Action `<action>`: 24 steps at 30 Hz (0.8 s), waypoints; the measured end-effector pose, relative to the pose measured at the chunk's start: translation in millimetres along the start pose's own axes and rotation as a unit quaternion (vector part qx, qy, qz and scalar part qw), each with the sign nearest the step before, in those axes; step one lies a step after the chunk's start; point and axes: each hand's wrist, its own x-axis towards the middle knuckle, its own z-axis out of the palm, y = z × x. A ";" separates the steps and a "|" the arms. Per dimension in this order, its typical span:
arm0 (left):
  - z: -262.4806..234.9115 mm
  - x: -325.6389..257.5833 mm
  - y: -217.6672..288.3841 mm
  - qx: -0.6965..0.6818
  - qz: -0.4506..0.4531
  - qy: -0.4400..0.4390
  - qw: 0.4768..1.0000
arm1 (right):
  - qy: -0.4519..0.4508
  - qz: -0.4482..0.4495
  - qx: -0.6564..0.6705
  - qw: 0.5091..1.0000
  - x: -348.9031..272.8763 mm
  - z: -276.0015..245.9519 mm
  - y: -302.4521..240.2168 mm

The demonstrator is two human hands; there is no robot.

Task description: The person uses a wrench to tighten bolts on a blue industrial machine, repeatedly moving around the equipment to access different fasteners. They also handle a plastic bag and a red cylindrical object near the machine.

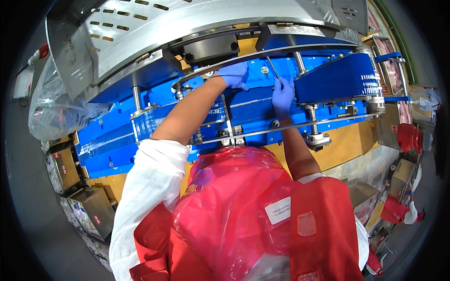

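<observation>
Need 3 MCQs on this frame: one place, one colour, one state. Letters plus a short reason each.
1. Where is the left hand?
A. on the blue conveyor frame under the curved rail
B. on a box
C. in a pocket

2. Colour of the gloves?
A. white
B. blue
C. black

3. What is the right hand doing?
A. hanging empty
B. holding a thin metal tool
C. gripping a bag

A: it rests at the rail.
B: both gloves are blue.
B: fingers pinch the rod.

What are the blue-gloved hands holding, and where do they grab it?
The right hand pinches a thin metal rod at its lower end. The left hand rests on the blue machine; whether it holds anything cannot be told.
</observation>
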 end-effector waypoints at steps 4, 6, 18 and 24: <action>2.9 4.0 -4.9 -0.005 -0.008 0.001 1.000 | 0.023 -0.015 0.024 0.999 3.8 6.7 10.3; 8.4 4.5 -7.4 0.020 -0.021 0.012 1.000 | 0.028 -0.022 0.027 0.999 2.7 9.4 12.4; 1.6 4.9 -6.0 0.002 -0.009 -0.033 0.999 | -0.009 0.004 0.013 1.000 3.7 3.1 12.7; -7.5 2.6 2.6 -0.013 0.004 -0.054 0.998 | -0.007 -0.034 0.018 0.999 -4.5 6.7 13.7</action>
